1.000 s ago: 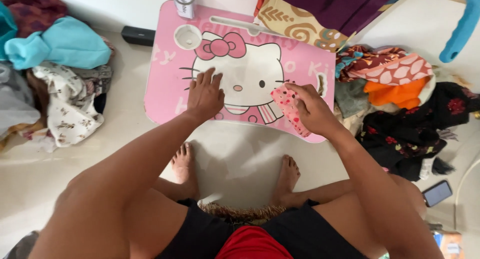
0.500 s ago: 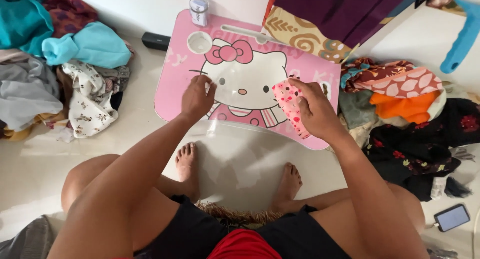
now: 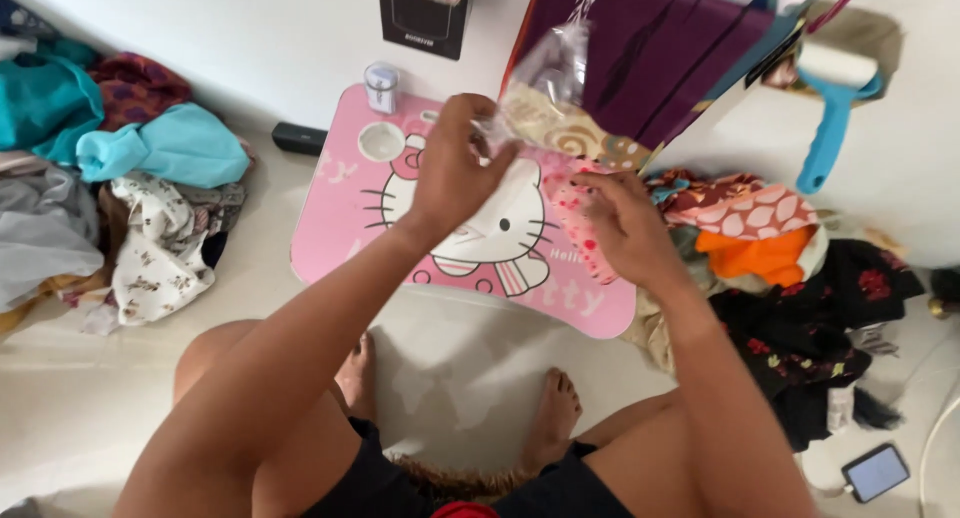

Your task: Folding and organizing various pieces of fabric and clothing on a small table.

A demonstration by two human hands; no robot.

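The left hand (image 3: 452,168) pinches a crinkly see-through plastic bag (image 3: 545,78) near the top middle — its edges are hard to see. The right hand (image 3: 622,223), fingers curled, grips a soft pink spotted cloth (image 3: 578,218), partly hidden, over the flat pink cartoon-cat lap table (image 3: 340,218).

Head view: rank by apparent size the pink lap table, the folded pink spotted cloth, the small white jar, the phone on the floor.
1. pink lap table
2. folded pink spotted cloth
3. phone and small white jar: look alike, no ranking.

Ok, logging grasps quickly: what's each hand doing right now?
Left hand: raised, pinched shut on a clear plastic bag.
Right hand: closed on a pink spotted cloth over the pink lap table.
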